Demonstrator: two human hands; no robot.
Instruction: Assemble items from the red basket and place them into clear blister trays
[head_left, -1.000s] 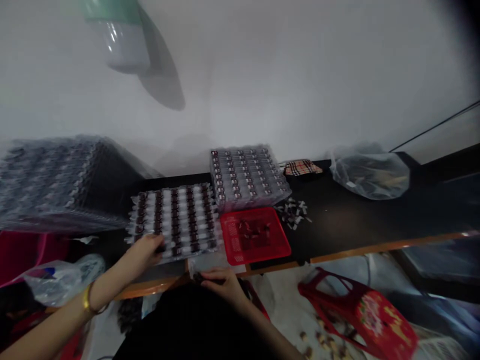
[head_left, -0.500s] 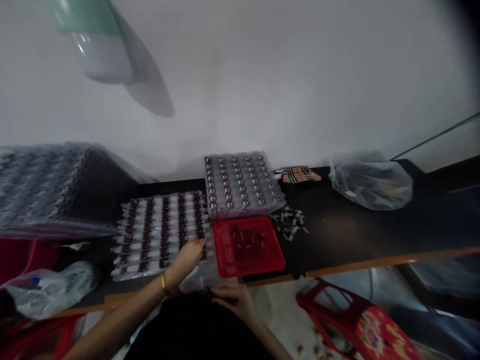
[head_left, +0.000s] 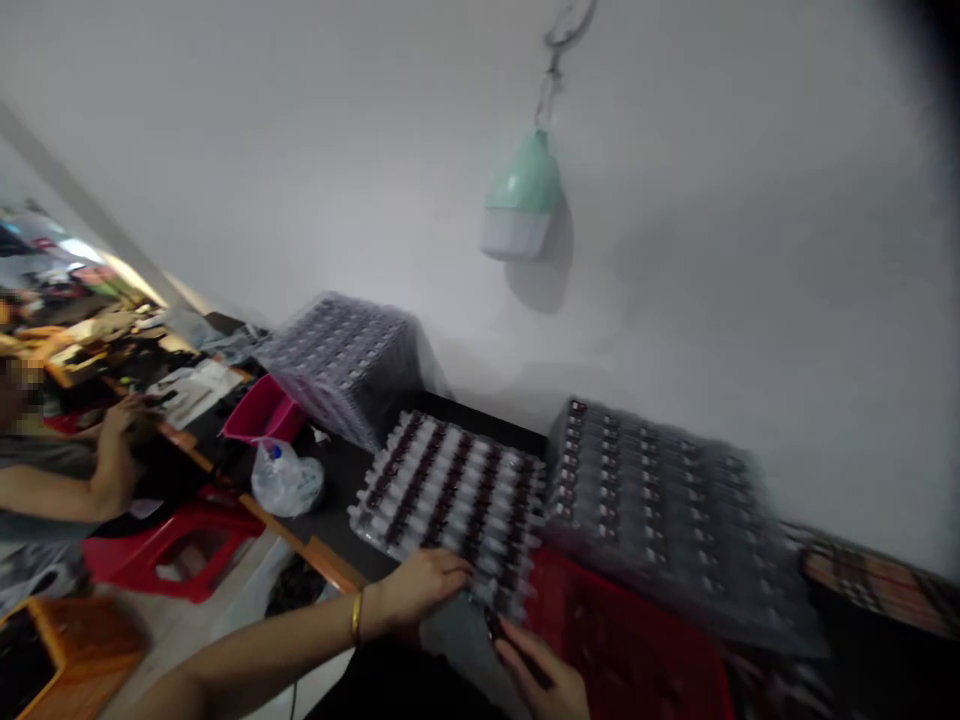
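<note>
Currently, the open tray of dark-banded white vials [head_left: 450, 510] lies on the black table [head_left: 480, 430], at the center of the view. All of its visible pockets are filled. A stack of matching trays [head_left: 667, 520] adjoins it at 3 o'clock, and a second stack of trays [head_left: 337, 370] stands at 10 o'clock. A red plastic tray [head_left: 622, 650] lies at 4 o'clock; its contents cannot be seen, so any remaining work there cannot be determined.

The left hand [head_left: 424, 590], wearing a gold bangle [head_left: 357, 615], rests on the near edge of the open tray at 6 o'clock. Its fingers lie together, but whether the grip is clamped on the tray cannot be told. The right hand [head_left: 544, 680] is closed on a slender dark item [head_left: 517, 650] beside the tray's near corner.

Compared with the frame 0.5 s earlier, the head has turned left, bringing a co-worker's hands [head_left: 120, 450] and a pink basin [head_left: 262, 410] into view at 9 o'clock. The right hand has moved up from the table's edge.
</note>
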